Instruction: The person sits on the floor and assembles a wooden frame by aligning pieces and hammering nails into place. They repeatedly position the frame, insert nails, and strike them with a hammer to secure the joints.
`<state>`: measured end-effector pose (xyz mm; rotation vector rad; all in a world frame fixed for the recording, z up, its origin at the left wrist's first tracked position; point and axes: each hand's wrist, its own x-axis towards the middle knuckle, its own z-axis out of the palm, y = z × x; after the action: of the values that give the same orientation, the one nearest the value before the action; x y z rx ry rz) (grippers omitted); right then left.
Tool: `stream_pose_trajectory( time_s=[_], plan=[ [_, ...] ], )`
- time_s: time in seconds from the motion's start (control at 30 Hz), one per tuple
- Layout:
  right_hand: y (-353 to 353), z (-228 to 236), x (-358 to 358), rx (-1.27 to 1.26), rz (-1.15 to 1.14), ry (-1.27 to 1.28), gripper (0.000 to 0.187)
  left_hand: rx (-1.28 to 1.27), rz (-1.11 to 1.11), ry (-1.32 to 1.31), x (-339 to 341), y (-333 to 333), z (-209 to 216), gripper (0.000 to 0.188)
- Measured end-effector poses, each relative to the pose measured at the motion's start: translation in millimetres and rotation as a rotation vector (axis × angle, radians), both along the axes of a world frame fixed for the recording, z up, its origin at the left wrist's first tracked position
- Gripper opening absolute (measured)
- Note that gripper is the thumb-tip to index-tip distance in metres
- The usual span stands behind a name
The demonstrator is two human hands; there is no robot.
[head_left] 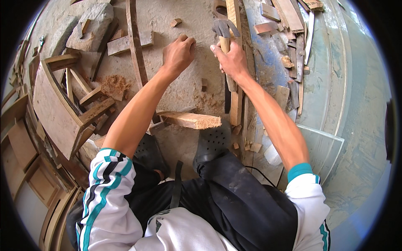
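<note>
My right hand (233,62) is wrapped round the wooden handle of a claw hammer (225,30), whose dark metal head points away from me. The hammer lies over a long wooden beam (236,106) and a handsaw (227,99), whose toothed blade shows beside the beam. To the left, my left hand (179,55) is closed with its knuckles up, over the concrete floor. Whatever its fingers may hold is hidden. Nearer to me, a timber piece (190,120) with a rough, pale cut end sticks out above my dark clogs (213,140).
At left stand a curved wooden frame piece (58,100), a stone block (91,27) and a heap of sawdust (115,86). A narrow upright strip (136,46) crosses a short board (130,43). Glass sheets (322,146) and scrap wood (293,25) lie at right.
</note>
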<state>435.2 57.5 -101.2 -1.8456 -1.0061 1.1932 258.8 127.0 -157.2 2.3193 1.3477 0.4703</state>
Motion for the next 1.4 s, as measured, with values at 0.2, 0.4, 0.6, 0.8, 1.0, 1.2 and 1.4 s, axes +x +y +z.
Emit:
stream_pose_trajectory(
  time_s=[0.2,0.4,0.6,0.8,1.0,1.2,1.4],
  plan=[
    [-14,-12,-3,-0.015,0.066,-0.03,0.025,0.035,0.005,-0.017,2,0,-7,0.015],
    [-15,-13,-4,-0.086,0.105,-0.057,0.029,-0.093,0.06,-0.098,2,4,-6,0.017],
    [-13,-11,-5,-0.105,0.133,-0.078,0.03,-0.212,0.11,-0.086,3,13,-4,0.021],
    [-10,-10,-7,-0.127,0.153,-0.083,0.03,-0.355,0.171,-0.061,4,21,-4,0.025],
    [-9,-24,-12,-0.044,0.193,-0.151,0.035,-0.385,0.171,-0.082,4,24,-5,0.026],
    [-2,-18,-20,-0.204,0.244,-0.19,0.038,-0.389,0.183,-0.098,3,25,-7,0.026],
    [-5,-26,-15,-0.069,0.225,-0.223,0.044,-0.368,0.188,-0.094,5,23,-8,0.024]
  ],
)
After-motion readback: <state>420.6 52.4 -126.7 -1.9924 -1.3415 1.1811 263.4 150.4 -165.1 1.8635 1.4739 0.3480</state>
